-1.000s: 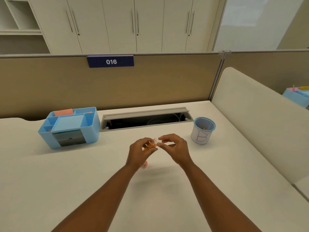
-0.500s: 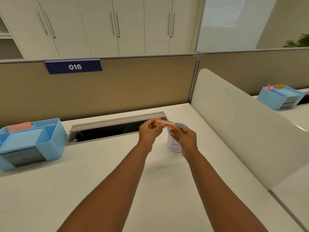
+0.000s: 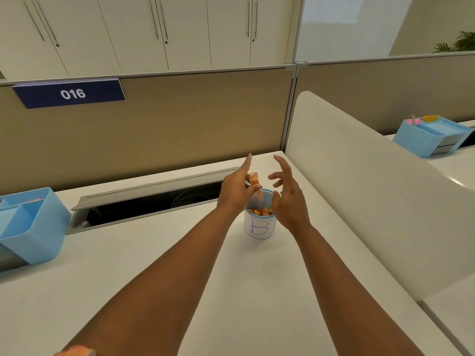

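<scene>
1. At the left edge of the frame a blue organiser (image 3: 33, 227) sits on the desk (image 3: 128, 278), with bare desktop between it and the arms.
2. Left of centre, an open cable trough (image 3: 144, 199) runs along the desk's back edge.
3. At centre, the left hand (image 3: 235, 194) pinches a clear sachet (image 3: 254, 179) of orange contents, index finger straight. The sachet's lower end dips into the cup (image 3: 259, 227).
4. The right hand (image 3: 288, 199) hovers just beside the cup, fingers spread, holding nothing.
5. A white divider (image 3: 359, 188) stands close on the right.
6. The upper left sign (image 3: 69, 95) reads "016"; the cup bears "B".
</scene>
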Demonstrator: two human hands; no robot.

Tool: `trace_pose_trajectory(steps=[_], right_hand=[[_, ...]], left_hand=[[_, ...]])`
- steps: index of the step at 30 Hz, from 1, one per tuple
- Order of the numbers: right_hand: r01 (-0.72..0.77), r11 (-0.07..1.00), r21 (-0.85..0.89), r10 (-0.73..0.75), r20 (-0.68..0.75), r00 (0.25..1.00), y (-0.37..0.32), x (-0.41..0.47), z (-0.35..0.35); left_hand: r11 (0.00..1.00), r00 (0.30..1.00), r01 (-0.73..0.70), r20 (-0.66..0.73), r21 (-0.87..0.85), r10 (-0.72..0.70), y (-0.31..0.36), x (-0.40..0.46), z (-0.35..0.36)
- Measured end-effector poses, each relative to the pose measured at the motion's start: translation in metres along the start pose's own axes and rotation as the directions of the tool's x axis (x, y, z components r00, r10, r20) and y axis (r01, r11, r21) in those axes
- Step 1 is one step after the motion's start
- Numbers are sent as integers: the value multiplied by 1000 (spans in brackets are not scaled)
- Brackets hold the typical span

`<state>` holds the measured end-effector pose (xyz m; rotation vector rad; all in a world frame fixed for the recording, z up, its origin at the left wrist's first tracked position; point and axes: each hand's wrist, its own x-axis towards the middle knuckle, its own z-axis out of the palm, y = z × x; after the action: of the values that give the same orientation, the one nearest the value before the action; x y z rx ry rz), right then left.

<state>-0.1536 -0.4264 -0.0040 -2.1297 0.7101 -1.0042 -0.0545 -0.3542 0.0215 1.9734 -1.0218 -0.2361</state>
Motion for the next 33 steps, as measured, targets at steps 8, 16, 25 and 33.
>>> trace_pose_trajectory(steps=[8,16,25,33], right_hand=[[242,929,-279,-230,77,970,8,4,-2],[224,908,-353,-187,137,973,16,0,3],[-136,988,-77,136,-6,991,5,5,4],[-664,684,302,645,175,744,-3,16,8]], left_hand=[[992,993,-67,101,108,56,3,7,6],[994,996,-50,82,99,42,2,6,5],[994,997,72,13,-84,-72,-9,3,8],[778,956,258,31,-572,-293,-8,4,-1]])
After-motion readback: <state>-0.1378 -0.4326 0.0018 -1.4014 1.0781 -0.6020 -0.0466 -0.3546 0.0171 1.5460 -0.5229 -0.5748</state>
